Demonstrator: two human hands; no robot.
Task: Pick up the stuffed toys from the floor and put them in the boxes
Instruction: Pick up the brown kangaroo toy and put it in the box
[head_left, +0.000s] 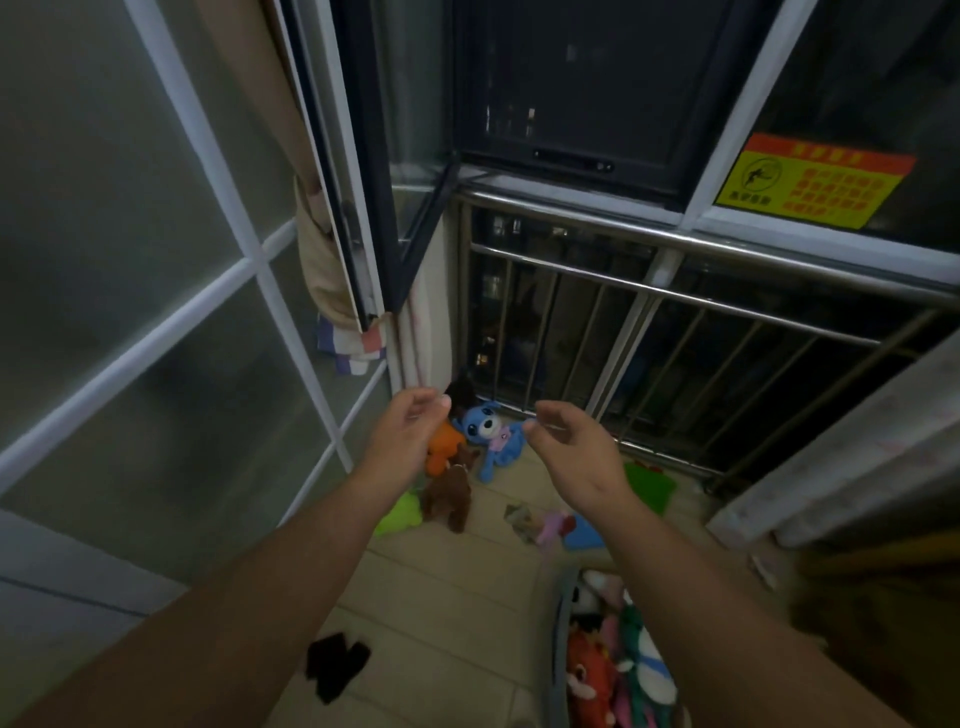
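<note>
Forearms extend forward and down from the bottom corners of the head view, both bare. The left hand (410, 422) hangs over the floor with its fingers loosely curled toward the thumb and nothing in it. The right hand (567, 441) is held at the same height, fingers likewise relaxed and bent, and also empty. Between and just below the two hands a blue stuffed toy (488, 432) with a pale muzzle lies on its back on the tiled floor (441, 597), close to the foot of a metal railing (675, 297). An orange toy (445, 446) lies just beside it on the left, partly hidden by the left hand, and a brown toy (450, 492) lies below that one, touching it. A flat green toy (399, 515) sits by the brown toy's near side. Further right on the tiles are a second green toy (650, 480) near the railing, a small pink toy (554, 527) and a blue piece (585, 535) touching it. A dark item (337, 666) lies alone on the tiles nearer the camera; what it is I cannot tell. At the lower edge, under the right forearm, a box (559, 623) with a grey rim already holds several colourful stuffed toys (588, 670). A frosted glass door (130, 260) fills the left side, and a yellow sticker (810, 182) is on the dark window above the railing.
</note>
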